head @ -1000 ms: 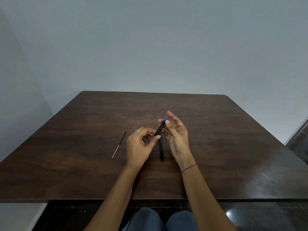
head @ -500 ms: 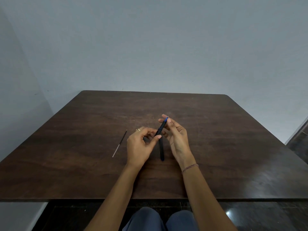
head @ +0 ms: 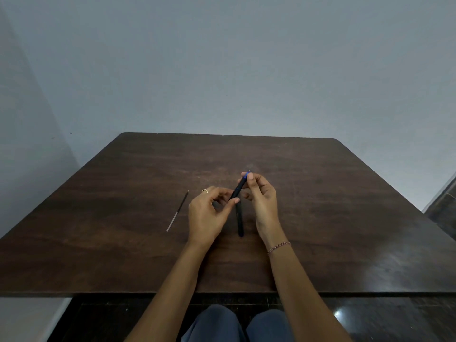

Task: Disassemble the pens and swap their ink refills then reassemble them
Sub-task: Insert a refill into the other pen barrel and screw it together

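— What lies on the table (head: 345, 218), starting from the left?
— One thin refill (head: 177, 211), flat and well apart from the hands.
— And pens?
— Two. The left hand (head: 207, 218) pinches the lower end of the held pen (head: 238, 190), which is tilted above the table. The second pen (head: 240, 222) lies flat between both hands. The right hand (head: 261, 196) pinches the held pen's blue-tipped end.

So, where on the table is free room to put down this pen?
The table is bare right of the right hand, out to its right edge, and across the far half behind both hands. Left of the refill is bare too. The middle is crowded: the left hand, the held pen and the lying pen sit close.
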`<state>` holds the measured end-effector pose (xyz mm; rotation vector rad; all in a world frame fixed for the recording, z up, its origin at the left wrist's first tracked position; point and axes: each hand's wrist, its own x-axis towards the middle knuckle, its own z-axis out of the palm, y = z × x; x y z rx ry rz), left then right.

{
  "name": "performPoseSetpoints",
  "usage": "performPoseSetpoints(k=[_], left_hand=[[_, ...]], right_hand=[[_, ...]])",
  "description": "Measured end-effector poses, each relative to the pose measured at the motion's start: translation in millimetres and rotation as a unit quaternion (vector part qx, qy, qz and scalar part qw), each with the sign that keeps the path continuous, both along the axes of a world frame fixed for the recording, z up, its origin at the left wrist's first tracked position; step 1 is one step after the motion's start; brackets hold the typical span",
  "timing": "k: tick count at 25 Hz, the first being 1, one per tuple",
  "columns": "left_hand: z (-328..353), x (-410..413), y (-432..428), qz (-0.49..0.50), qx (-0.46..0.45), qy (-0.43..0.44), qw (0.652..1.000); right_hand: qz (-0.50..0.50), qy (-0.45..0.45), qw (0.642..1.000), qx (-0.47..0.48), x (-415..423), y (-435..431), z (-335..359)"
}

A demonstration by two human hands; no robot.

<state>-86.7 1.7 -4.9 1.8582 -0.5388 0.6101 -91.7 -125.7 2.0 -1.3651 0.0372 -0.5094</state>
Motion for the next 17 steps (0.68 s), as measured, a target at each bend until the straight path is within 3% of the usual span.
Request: performPoseSetpoints(k=[2, 4, 6, 12, 17], left_hand=[[0, 1, 2, 0.023, -0.023, 0.009, 0.999], [1, 2, 3, 0.053, -0.047, 0.019, 0.997], [1, 2, 4, 0.080, -0.068, 0.021, 0.994], [0, 7, 9, 0.137, -0.131, 0.040, 0.981], [1, 6, 10, 0.146, -0.162, 0.040, 0.975]], right_hand=[[-0.062, -0.015, 0.983, -0.170, 1, 2, -6], [-0.107, -0.026, 0.925, -0.363, 2, 4, -11], [-0.133, -0.027, 0.870, -0.475, 3, 5, -14], [-0.138, -0.006, 0.719, -0.681, -1, 21, -8], [-0.107, 0.017, 0.689, -0.717, -7, 24, 2]])
